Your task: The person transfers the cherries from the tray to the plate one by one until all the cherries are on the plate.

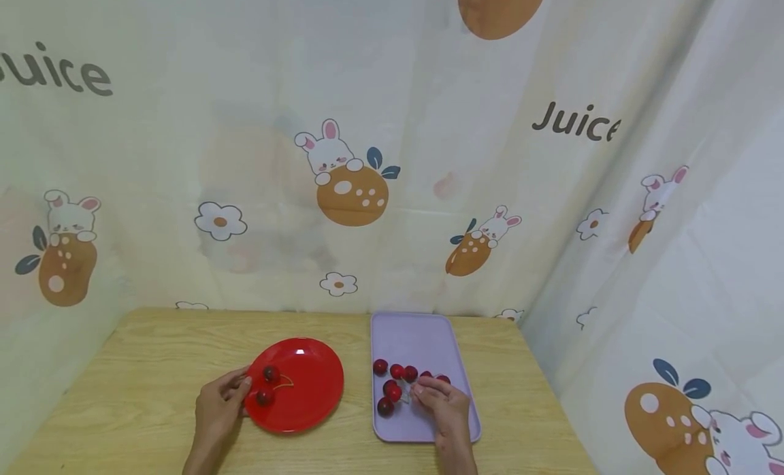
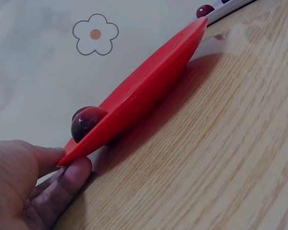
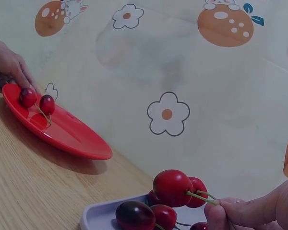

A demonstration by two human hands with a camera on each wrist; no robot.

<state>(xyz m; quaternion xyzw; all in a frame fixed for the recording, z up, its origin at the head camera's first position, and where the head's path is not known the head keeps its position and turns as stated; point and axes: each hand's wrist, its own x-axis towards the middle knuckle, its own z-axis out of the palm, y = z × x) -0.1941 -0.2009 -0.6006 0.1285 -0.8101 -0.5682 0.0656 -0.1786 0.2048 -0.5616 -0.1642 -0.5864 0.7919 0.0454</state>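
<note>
My left hand [image 1: 219, 403] pinches the left rim of a round red plate [image 1: 309, 397], thumb over the edge and fingers beneath it. Two dark cherries [image 1: 265, 397] with joined stems lie on that plate near the thumb. Over the lilac tray [image 1: 410, 335], my right hand [image 1: 447, 405] pinches thin green stems between thumb and fingertips. A bright red cherry [image 3: 173, 188] hangs at these stems in the right wrist view, with another cherry [image 3: 198, 191] partly hidden behind it. Several more cherries [image 1: 381, 367] lie in the tray around the fingers, some of them covered by the hand.
Plate and tray stand side by side on a light wooden table [image 1: 165, 366], a strip of bare wood between them. A pale curtain [image 1: 275, 155] printed with rabbits and flowers hangs behind the table and along both sides.
</note>
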